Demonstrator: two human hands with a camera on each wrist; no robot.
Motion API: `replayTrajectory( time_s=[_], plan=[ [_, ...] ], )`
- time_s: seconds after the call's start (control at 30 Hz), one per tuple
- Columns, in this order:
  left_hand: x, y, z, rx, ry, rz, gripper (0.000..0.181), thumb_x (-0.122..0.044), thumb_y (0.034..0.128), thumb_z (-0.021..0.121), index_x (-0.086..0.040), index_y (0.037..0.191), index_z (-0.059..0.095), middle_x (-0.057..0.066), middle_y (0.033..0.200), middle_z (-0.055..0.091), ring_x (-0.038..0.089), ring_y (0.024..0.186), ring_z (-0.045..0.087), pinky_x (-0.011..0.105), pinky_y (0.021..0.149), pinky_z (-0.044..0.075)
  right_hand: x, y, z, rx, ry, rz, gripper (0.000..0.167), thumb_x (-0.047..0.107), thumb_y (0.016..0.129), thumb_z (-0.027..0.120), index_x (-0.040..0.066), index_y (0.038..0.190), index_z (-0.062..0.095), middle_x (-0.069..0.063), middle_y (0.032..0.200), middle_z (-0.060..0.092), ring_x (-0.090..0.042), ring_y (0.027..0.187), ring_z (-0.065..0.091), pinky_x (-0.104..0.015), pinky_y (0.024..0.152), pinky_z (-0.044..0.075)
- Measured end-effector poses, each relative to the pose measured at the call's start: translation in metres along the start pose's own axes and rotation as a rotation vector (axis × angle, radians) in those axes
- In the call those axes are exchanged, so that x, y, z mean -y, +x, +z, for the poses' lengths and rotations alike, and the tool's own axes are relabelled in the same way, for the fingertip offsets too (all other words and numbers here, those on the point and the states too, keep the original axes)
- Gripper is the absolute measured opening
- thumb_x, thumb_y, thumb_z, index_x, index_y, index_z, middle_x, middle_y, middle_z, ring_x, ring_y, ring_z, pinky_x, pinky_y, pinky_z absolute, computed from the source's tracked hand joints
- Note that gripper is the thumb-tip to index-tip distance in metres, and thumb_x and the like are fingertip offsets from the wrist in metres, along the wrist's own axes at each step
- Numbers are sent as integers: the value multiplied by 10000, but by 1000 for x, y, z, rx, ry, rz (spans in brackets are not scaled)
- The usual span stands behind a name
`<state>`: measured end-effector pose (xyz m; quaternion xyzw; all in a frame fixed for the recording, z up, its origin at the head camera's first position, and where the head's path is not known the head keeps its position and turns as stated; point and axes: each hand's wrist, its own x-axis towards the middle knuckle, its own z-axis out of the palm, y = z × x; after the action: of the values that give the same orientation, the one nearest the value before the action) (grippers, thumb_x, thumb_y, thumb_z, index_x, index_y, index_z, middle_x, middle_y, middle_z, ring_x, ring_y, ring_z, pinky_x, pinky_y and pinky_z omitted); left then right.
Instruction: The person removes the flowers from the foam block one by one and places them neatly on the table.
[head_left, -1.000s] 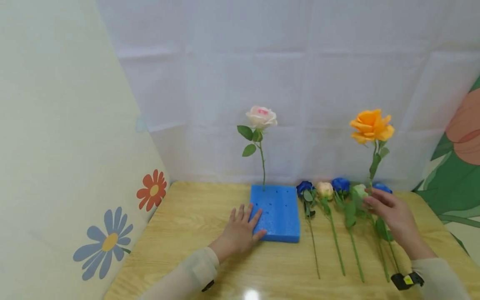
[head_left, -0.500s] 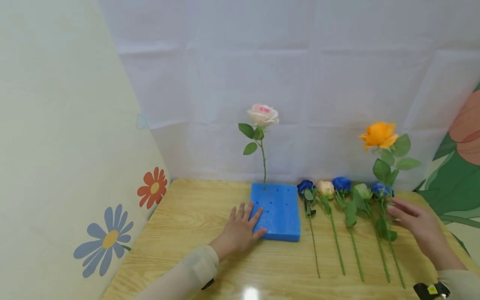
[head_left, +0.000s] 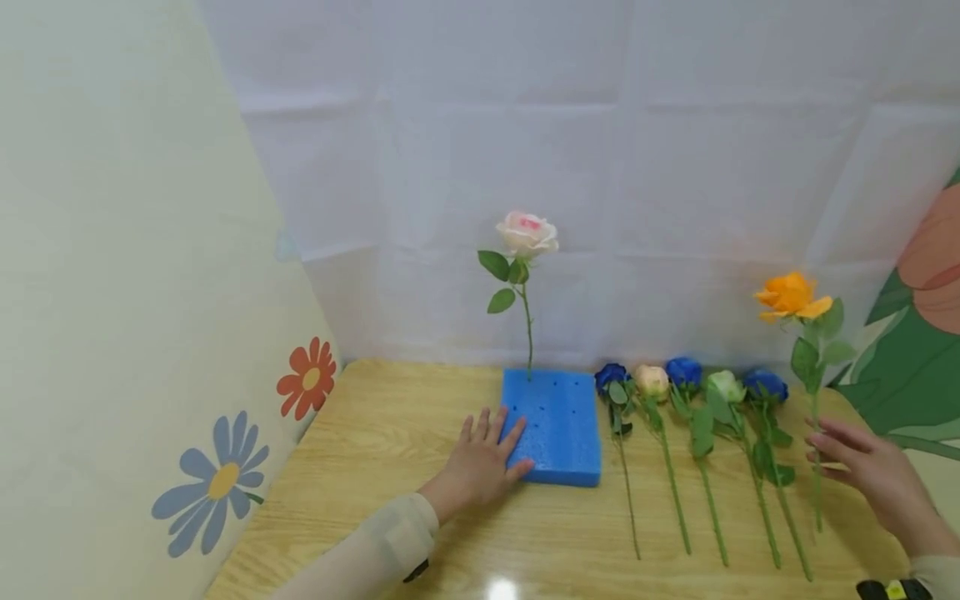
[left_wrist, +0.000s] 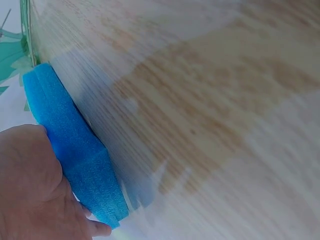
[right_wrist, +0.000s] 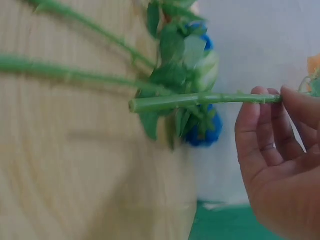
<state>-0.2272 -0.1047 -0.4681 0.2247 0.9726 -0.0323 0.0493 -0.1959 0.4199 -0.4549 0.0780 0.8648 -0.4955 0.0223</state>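
Note:
My right hand (head_left: 873, 471) pinches the green stem of an orange rose (head_left: 793, 297), held upright above the table's right side. In the right wrist view its cut stem end (right_wrist: 165, 102) sticks out past the fingers, clear of the tabletop. A blue foam block (head_left: 558, 446) with several small holes lies on the table. My left hand (head_left: 480, 462) rests with spread fingers on its left edge; the left wrist view shows the palm against the block's side (left_wrist: 75, 145). A pale pink rose (head_left: 527, 234) stands upright in the block's back left part.
Right of the block several roses lie in a row, stems toward me: a dark blue rose (head_left: 611, 377), a cream rose (head_left: 651, 382), a blue rose (head_left: 683, 372), a pale green rose (head_left: 725, 385) and another blue rose (head_left: 766, 384). Behind the wooden table (head_left: 390, 417) hangs a white cloth (head_left: 450, 167).
My right hand has carried the orange rose to the right and lower, past the lying roses. The left hand and the block have stayed in place.

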Motion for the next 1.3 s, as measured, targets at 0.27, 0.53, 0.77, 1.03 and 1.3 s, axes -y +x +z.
replayTrajectory(
  time_s=[0.27, 0.53, 0.77, 1.03, 1.3],
  plan=[
    [-1, -3, 1, -6, -7, -3, 731, -639, 1046, 265, -213, 1637, 202, 168, 1684, 153, 456, 1517, 192, 612, 1203, 184, -28, 1, -12, 91, -34, 115, 796, 424, 1088, 409, -161, 1538, 111, -436, 1532, 203, 160, 808, 513, -396, 821, 590],
    [0, -2, 2, -16, -2, -2, 738, -647, 1043, 255, -213, 1638, 201, 168, 1684, 154, 465, 1512, 197, 619, 1202, 177, -46, -1, -20, 118, -23, 160, 810, 406, 1083, 448, -194, 1516, 117, -432, 1455, 341, 120, 808, 525, -364, 802, 591],
    [1, -1, 6, -21, -1, 4, 770, -681, 1028, 171, -217, 1643, 171, 162, 1690, 134, 459, 1515, 191, 617, 1206, 165, -60, -2, -25, 154, 13, 184, 818, 395, 1078, 473, -213, 1496, 119, -377, 1362, 466, 96, 816, 572, -330, 806, 594],
    [5, 5, 11, -31, 0, 4, 759, -679, 1030, 207, -231, 1642, 176, 154, 1691, 133, 467, 1513, 193, 629, 1199, 171, -65, -1, -26, 194, 39, 206, 790, 334, 1090, 466, -245, 1473, 88, -4, 1108, 687, 28, 837, 650, -321, 785, 589],
    [2, 3, 7, -21, -20, 11, 769, -679, 1029, 204, -211, 1640, 189, 165, 1689, 137, 477, 1511, 187, 631, 1201, 158, -63, -5, -26, 192, 53, 252, 743, 265, 1090, 459, -229, 1485, 69, 73, 962, 725, -55, 817, 694, -297, 732, 575]
  ],
)
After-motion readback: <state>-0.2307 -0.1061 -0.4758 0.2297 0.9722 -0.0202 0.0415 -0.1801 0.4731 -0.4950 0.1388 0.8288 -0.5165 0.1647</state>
